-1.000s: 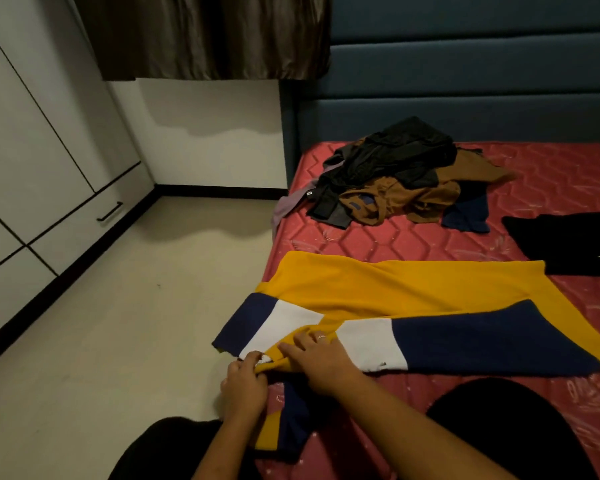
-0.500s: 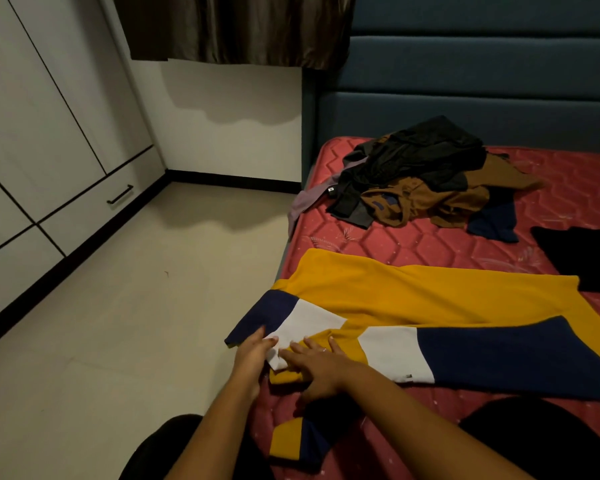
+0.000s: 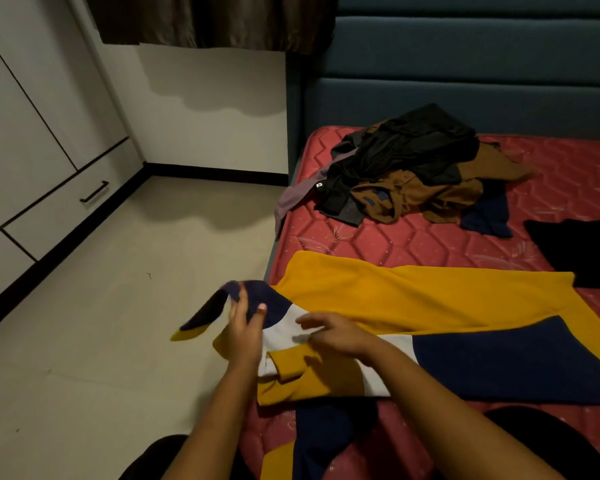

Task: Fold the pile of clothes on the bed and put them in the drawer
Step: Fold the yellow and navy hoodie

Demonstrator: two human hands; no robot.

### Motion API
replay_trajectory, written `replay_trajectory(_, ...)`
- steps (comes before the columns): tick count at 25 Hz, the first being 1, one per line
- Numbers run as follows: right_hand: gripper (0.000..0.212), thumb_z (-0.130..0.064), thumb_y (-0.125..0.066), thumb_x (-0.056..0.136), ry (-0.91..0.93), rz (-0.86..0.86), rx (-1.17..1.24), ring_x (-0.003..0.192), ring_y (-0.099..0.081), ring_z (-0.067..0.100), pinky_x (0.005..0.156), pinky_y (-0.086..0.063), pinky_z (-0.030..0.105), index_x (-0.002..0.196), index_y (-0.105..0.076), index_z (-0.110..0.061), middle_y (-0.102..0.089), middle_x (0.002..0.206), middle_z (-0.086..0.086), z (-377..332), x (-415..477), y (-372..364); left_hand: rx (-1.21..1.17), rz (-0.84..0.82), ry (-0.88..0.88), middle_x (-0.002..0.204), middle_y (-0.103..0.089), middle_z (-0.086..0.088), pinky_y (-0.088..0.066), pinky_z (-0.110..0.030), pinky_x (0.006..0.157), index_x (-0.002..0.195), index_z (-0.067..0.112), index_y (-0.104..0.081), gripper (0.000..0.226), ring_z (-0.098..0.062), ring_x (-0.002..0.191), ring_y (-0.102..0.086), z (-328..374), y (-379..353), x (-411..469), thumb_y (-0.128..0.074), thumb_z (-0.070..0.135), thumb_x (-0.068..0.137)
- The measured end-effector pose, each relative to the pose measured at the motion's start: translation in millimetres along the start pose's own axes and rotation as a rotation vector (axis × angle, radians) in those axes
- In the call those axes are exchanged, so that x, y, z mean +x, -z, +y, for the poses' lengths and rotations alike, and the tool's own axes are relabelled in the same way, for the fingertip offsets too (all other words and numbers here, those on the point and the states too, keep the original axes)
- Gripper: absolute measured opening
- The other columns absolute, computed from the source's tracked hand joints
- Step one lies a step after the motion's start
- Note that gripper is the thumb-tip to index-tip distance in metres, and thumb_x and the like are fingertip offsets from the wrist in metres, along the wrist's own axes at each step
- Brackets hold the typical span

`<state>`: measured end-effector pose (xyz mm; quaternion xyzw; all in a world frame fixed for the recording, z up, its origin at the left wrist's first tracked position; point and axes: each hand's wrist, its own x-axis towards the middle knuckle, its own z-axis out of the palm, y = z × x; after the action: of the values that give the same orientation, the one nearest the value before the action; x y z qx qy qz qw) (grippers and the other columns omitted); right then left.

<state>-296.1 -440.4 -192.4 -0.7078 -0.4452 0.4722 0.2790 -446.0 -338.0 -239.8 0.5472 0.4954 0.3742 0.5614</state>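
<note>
A yellow, white and navy shirt [image 3: 413, 299] lies spread on the red mattress [image 3: 413, 242] near its left edge. My left hand [image 3: 245, 323] grips the shirt's navy sleeve [image 3: 257, 296] and lifts it off the bed's side. Beside it, my right hand [image 3: 336, 332] rests on the white band of the shirt with fingers curled, a little blurred. A pile of unfolded clothes [image 3: 409, 174], black, brown and navy, sits farther back by the headboard. The drawer [image 3: 73, 199] with a black handle is in the white wardrobe at the left.
A black garment [image 3: 579, 251] lies flat at the mattress's right edge. The blue padded headboard [image 3: 465, 74] stands behind the pile. Pale floor [image 3: 118, 289] runs between bed and wardrobe. A dark curtain [image 3: 215, 19] hangs above the wall.
My left hand has taken hold of the navy sleeve and lifted it up and outward over the bed's edge. My right hand slid a little right on the shirt. The view shifted left.
</note>
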Motion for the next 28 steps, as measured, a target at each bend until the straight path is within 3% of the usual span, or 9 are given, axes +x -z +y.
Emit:
replay_trajectory(3, 0.028, -0.035, -0.047, 0.099, -0.038, 0.223, 0.533, 0.097, -0.057, 0.013, 0.078, -0.044, 0.029, 0.124, -0.057, -0.029, -0.06, 0.124, 0.0, -14.6, -9.9, 51.4, 0.659, -0.135, -0.657, 0.148, -0.038, 0.003, -0.043, -0.035, 0.096, 0.145, 0.019, -0.04, 0.058, -0.016, 0.129, -0.043, 12.6, -42.7, -46.6, -0.045, 0.035, 0.09)
replay_trajectory(6, 0.05, -0.064, -0.037, 0.09, 0.014, 0.252, 0.792, 0.116, -0.054, 0.018, 0.088, -0.046, 0.04, 0.134, -0.049, -0.041, -0.054, 0.129, -0.011, 2.4, -36.5, 95.3, 1.047, -0.489, -0.976, 0.111, -0.063, 0.005, -0.046, -0.029, 0.05, 0.112, 0.026, -0.063, 0.043, -0.022, 0.074, -0.065, 0.1, -68.2, -84.3, -0.043, 0.034, 0.075)
replay_trajectory(10, 0.054, -0.064, -0.041, 0.089, -0.067, 0.346, 0.724, 0.123, -0.049, 0.021, 0.087, -0.044, 0.041, 0.138, -0.042, -0.042, -0.05, 0.135, -0.008, 50.0, -83.2, 119.3, 1.311, -0.773, -0.916, 0.113, -0.063, 0.009, -0.051, -0.043, 0.069, 0.127, 0.044, -0.052, 0.047, -0.022, 0.085, -0.063, -26.9, -74.3, -108.2, -0.05, 0.046, 0.08)
replay_trajectory(14, 0.043, -0.02, -0.069, 0.086, 0.128, 0.231, -0.161, 0.128, -0.042, 0.018, 0.1, -0.038, 0.03, 0.125, -0.051, -0.025, -0.047, 0.132, -0.003, 59.4, -80.1, 75.8, 1.514, -0.822, -0.87, 0.142, -0.046, -0.003, -0.016, -0.059, 0.109, 0.151, 0.041, -0.007, 0.068, -0.036, 0.12, -0.045, -9.3, -83.8, -112.0, -0.044, 0.035, 0.094)
replay_trajectory(17, 0.074, -0.036, -0.067, 0.084, 0.244, 0.111, -0.422, 0.126, -0.043, 0.024, 0.101, -0.04, 0.04, 0.146, -0.027, -0.036, -0.044, 0.139, 0.001, 44.4, -63.5, 22.1, 1.477, -0.838, -0.879, 0.152, -0.035, -0.007, -0.002, -0.049, 0.118, 0.149, 0.028, -0.025, 0.061, -0.034, 0.141, -0.025, -2.8, -89.6, -117.6, -0.043, 0.032, 0.092)
replay_trajectory(19, 0.092, -0.048, -0.066, 0.081, 0.106, 0.177, -0.501, 0.116, -0.048, 0.03, 0.089, -0.044, 0.044, 0.148, -0.003, -0.049, -0.047, 0.134, 0.003, 39.6, -53.0, 2.8, 1.418, -0.886, -0.883, 0.147, -0.043, -0.005, -0.015, -0.054, 0.118, 0.143, 0.027, -0.036, 0.057, -0.033, 0.14, -0.031, -6.7, -85.0, -121.0, -0.042, 0.038, 0.087)
replay_trajectory(21, 0.063, -0.04, -0.059, 0.089, -0.007, 0.209, -0.553, 0.106, -0.056, 0.03, 0.08, -0.047, 0.041, 0.144, -0.029, -0.045, -0.057, 0.124, 0.006, 40.7, -42.9, 5.3, 1.46, -0.923, -0.954, 0.136, -0.055, 0.003, -0.033, -0.054, 0.111, 0.134, 0.031, -0.046, 0.054, -0.025, 0.13, -0.045, -16.2, -80.7, -123.1, -0.045, 0.043, 0.081)
replay_trajectory(23, 0.025, -0.022, -0.051, 0.096, -0.036, 0.237, -0.511, 0.097, -0.061, 0.025, 0.076, -0.049, 0.036, 0.117, -0.064, -0.027, -0.066, 0.113, 0.004, 43.1, -40.8, 22.3, 1.522, -0.964, -0.963, 0.134, -0.056, 0.01, -0.024, -0.055, 0.113, 0.131, 0.035, -0.052, 0.055, -0.02, 0.131, -0.045, -20.7, -77.9, -127.4, -0.045, 0.047, 0.078)
replay_trajectory(28, 0.019, -0.011, -0.055, 0.094, -0.051, 0.522, -0.26, 0.099, -0.063, 0.027, 0.079, -0.044, 0.03, 0.09, -0.073, -0.005, -0.071, 0.101, 0.013, 69.0, -57.2, 86.0, 1.526, -0.916, -0.886, 0.144, -0.047, 0.008, -0.016, -0.058, 0.106, 0.142, 0.041, -0.037, 0.066, -0.02, 0.136, -0.036, -25.8, -81.3, -133.4, -0.044, 0.051, 0.078)
